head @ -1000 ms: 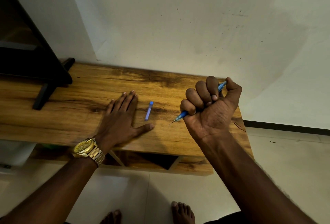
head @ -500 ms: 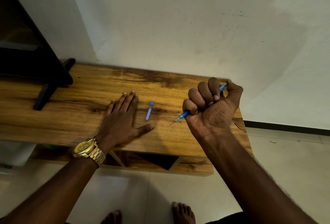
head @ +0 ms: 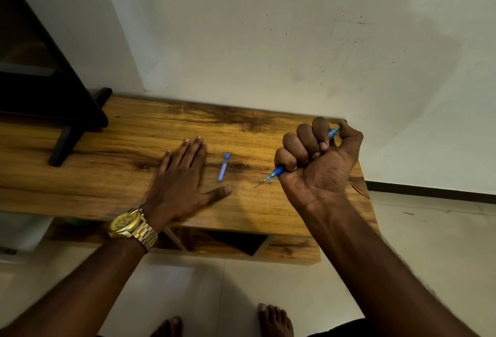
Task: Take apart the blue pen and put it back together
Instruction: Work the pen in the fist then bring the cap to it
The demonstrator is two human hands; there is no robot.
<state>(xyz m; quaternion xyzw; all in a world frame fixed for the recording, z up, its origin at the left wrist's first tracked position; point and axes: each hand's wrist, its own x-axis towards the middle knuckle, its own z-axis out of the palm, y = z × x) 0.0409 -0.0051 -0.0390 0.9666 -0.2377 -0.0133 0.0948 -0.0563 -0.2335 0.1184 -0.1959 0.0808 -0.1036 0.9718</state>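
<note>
- Head view: right hand (head: 319, 165) fisted around the blue pen (head: 276, 171), thin tip pointing left, above the wooden surface (head: 120, 165)
- Left hand (head: 179, 181) lies flat, fingers spread, on the surface
- Blue cap (head: 223, 167) lies between the hands

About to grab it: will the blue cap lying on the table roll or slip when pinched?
The blue cap looks small and smooth, so probably light and slippery. Its slim shape may roll sideways on the flat wooden table if nudged.
</note>
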